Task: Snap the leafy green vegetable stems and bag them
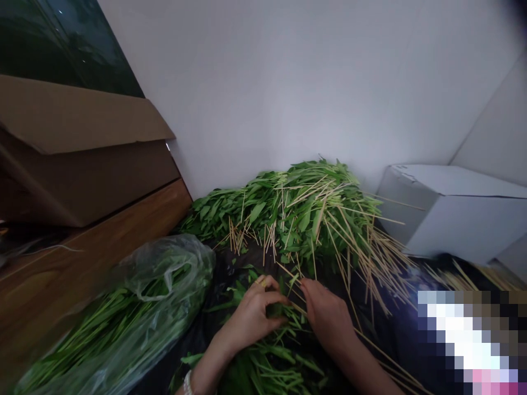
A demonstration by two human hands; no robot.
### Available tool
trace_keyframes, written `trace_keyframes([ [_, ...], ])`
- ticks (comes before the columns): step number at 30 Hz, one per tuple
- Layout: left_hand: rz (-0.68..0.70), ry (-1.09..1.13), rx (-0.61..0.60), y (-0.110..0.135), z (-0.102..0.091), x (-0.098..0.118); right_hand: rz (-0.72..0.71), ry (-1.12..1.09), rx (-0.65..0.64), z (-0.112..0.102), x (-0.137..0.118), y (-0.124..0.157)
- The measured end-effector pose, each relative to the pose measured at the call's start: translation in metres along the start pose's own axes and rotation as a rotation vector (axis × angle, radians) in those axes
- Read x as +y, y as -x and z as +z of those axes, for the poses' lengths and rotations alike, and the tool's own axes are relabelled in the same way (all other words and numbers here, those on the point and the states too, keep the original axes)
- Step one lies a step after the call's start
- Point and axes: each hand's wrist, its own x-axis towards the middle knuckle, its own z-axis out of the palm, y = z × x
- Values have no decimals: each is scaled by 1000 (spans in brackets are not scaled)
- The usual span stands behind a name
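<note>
My left hand, wearing a ring and a pale bracelet, curls its thumb and fingers around leafy green stalks. Close beside it, my right hand is closed in a pinch on a thin wooden stick; its fingertips are partly hidden. A short piece of green stem sits at the stick between the hands. Loose leafy greens lie beneath both hands on a dark plastic sheet. Behind them, against the wall, a heap of greens has many pale sticks poking out of it.
A clear plastic bag of long greens lies at left on a wooden surface. Above it stands an open cardboard box. To the right is a white box, with more sticks before it. A white wall closes off the back.
</note>
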Motion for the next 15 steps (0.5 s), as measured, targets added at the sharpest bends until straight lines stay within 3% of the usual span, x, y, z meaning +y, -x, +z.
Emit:
trace_keyframes([
  [5,31,-158,26,-1,4,-3,4,-2,-1,0,1,1],
  [8,44,-114,38,-1,5,0,7,4,-9,0,1,1],
  [11,-14,182,141,-2,0,4,16,27,-28,0,2,1],
  [15,-236,822,380,-5,-12,0,45,90,-73,0,4,2],
])
